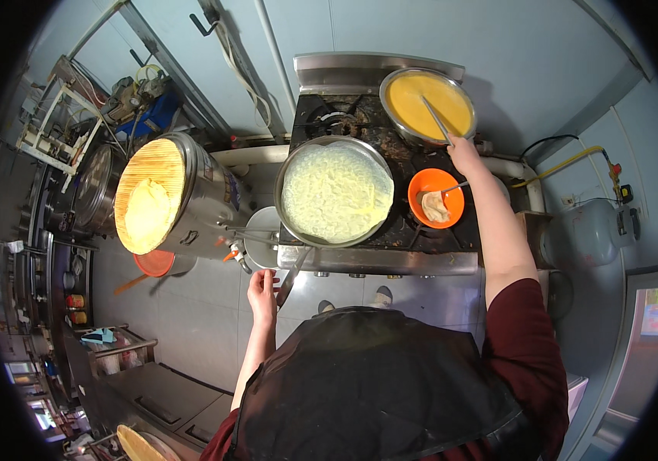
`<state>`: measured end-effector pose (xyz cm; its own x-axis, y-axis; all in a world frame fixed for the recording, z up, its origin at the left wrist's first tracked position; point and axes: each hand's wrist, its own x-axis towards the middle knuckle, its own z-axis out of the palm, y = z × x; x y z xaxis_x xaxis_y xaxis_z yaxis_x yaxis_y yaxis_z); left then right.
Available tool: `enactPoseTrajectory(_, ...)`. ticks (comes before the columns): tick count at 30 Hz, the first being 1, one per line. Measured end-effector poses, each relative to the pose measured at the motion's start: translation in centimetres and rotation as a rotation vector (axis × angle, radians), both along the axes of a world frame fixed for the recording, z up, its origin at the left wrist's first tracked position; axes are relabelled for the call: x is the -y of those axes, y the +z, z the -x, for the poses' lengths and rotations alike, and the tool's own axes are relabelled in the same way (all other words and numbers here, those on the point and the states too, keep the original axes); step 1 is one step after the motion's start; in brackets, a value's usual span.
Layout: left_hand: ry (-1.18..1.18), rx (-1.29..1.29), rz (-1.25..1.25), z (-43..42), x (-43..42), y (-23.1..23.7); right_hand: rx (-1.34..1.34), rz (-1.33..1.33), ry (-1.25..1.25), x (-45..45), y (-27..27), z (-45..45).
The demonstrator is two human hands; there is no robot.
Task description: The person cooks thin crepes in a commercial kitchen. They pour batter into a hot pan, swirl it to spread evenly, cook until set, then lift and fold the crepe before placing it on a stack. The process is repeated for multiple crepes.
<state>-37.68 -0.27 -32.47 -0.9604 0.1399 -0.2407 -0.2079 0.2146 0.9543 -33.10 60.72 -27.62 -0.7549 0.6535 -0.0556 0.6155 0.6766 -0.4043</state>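
A thin, pale yellow sheet of batter (334, 193) spreads over the frying pan (276, 204) on the stove, with a wrinkled surface and a glossier yellow streak at its right. Beside the long metal pan handle (293, 280) is my left hand (262, 291), fingers curled; whether they touch the handle is unclear. My right hand (464, 155) grips the metal handle of a ladle (435, 117), whose lower end is sunk in yellow batter (415, 95). That liquid fills a steel bowl (384, 109) at the back right of the stove.
An orange bowl (420, 180) with a beige cloth-like piece (435, 206) and a utensil stands right of the pan. Left of the stove, pale yellow sheets (149, 210) lie on a round ribbed tray (162, 158) atop a steel drum (208, 201) with a tap. A gas cylinder (579, 233) stands at right.
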Motion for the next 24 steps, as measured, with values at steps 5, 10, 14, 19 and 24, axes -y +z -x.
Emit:
enactPoseTrajectory(5,-0.020,0.011,-0.017,0.2,-0.6,-0.1,-0.059,0.145,0.014,1.8,1.7,-0.9)
enactPoseTrajectory(10,-0.045,0.019,0.012,0.2,-0.5,-0.4,0.033,0.543,-0.133,3.0,6.9,-3.3)
enactPoseTrajectory(14,-0.069,-0.003,0.012,0.5,-0.8,-0.9,0.146,0.606,-0.135,3.5,11.4,-5.2)
enactPoseTrajectory(19,-0.103,0.015,-0.035,1.0,-1.3,-1.3,0.266,0.534,-0.086,3.6,15.8,-7.3)
enactPoseTrajectory(24,-0.106,0.017,-0.059,1.3,-1.7,-1.5,0.420,0.478,-0.069,2.1,19.6,-7.8)
